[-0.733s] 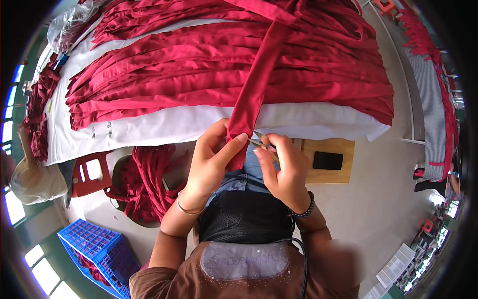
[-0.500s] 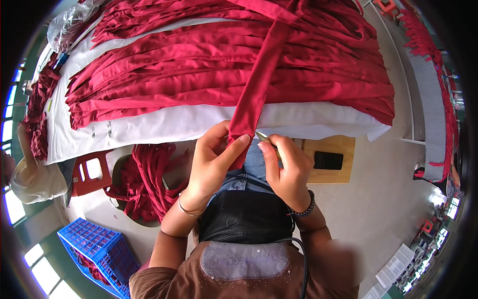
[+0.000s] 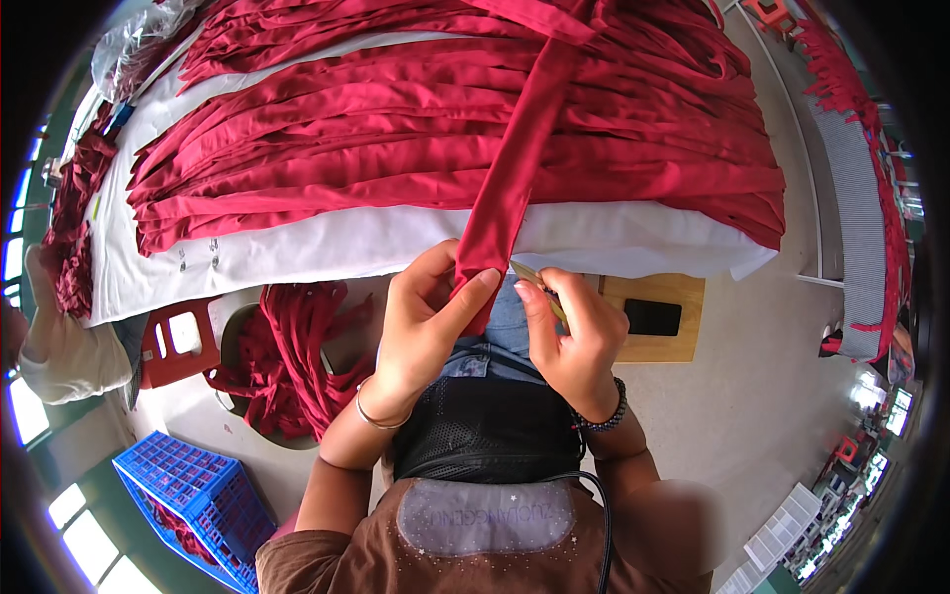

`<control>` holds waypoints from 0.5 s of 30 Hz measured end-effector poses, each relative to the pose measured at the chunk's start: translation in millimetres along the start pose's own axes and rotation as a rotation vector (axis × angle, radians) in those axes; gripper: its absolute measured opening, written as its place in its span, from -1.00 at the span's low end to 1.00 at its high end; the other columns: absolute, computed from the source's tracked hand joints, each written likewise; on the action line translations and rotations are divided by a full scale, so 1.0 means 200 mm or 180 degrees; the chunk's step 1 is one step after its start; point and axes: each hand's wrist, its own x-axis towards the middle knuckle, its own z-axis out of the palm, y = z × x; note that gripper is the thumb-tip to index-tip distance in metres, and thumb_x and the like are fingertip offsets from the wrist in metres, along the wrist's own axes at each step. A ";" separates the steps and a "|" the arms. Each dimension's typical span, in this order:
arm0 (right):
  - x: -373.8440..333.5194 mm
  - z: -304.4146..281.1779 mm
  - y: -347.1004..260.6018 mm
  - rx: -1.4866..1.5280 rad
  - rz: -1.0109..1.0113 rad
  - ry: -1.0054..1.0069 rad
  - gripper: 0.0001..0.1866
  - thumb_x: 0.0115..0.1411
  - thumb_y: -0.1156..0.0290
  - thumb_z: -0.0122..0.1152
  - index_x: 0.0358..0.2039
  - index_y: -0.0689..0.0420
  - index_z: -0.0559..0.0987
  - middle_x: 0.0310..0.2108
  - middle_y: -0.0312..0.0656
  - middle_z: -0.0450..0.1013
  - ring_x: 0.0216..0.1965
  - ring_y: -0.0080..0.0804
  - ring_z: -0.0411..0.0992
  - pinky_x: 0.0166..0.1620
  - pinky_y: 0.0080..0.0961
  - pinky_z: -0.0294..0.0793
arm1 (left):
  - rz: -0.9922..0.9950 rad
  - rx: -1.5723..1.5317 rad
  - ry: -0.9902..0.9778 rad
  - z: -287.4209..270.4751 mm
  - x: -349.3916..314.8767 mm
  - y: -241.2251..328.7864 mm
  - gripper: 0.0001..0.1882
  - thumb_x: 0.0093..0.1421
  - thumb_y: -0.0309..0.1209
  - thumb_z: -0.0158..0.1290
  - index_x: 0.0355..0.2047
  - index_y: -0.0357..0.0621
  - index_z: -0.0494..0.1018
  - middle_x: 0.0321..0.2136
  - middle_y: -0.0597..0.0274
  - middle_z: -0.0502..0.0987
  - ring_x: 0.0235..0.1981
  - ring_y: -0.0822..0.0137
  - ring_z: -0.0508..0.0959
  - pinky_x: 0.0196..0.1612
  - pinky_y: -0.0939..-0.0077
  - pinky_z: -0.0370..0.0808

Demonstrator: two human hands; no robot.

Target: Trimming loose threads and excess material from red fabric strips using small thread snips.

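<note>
My left hand (image 3: pixel 421 317) pinches the end of a red fabric strip (image 3: pixel 502 203) between thumb and fingers, just off the table's near edge. From there the strip runs up and away over a wide pile of red strips (image 3: pixel 396 134). Right beside the pinched end, my right hand (image 3: pixel 579 332) is closed on small brass-coloured thread snips (image 3: pixel 527 274), with the tip close to the strip's right edge. Most of the snips lies hidden in my fingers, and I cannot tell whether the tip touches the cloth.
White cloth (image 3: pixel 346 247) covers the table. At lower left are a tub of red strips (image 3: pixel 297 366), a red stool (image 3: pixel 178 346) and a blue crate (image 3: pixel 203 495). A phone (image 3: pixel 653 318) rests on a wooden stool (image 3: pixel 678 346) at right. A person's sleeve (image 3: pixel 79 366) shows far left.
My right hand has shifted very slightly right, and the tip of the snips has turned a little. My left hand keeps its pinch on the strip. The person's arm at far left has moved slightly.
</note>
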 end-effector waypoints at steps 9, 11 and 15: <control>0.00 0.00 0.01 0.0065 -0.0052 -0.0005 -0.80 0.10 0.40 0.31 -0.40 0.25 0.50 -0.60 -0.19 0.44 -0.66 -0.39 0.41 -0.59 -0.54 0.33 | -0.0031 -0.0023 -0.0091 -0.01 0.00 -0.01 -0.89 0.24 -0.50 0.04 -0.24 -0.27 0.44 -0.56 0.51 0.40 -0.58 0.73 0.27 -0.55 0.79 0.14; 0.01 0.00 0.00 0.0074 0.0046 -0.0054 -0.82 0.09 0.43 0.31 -0.41 0.25 0.51 -0.58 -0.15 0.47 -0.62 -0.36 0.44 -0.54 -0.55 0.36 | -0.0006 0.0028 -0.0070 0.00 0.00 -0.01 -0.89 0.24 -0.50 0.04 -0.24 -0.27 0.43 -0.57 0.52 0.39 -0.58 0.74 0.26 -0.55 0.78 0.14; 0.01 0.00 0.00 0.0115 -0.0022 -0.0012 -0.82 0.09 0.43 0.31 -0.41 0.25 0.51 -0.59 -0.15 0.47 -0.64 -0.37 0.42 -0.55 -0.55 0.35 | 0.0015 0.0053 -0.0029 0.00 0.00 0.00 -0.90 0.25 -0.49 0.04 -0.26 -0.26 0.43 -0.57 0.52 0.39 -0.58 0.73 0.26 -0.55 0.78 0.14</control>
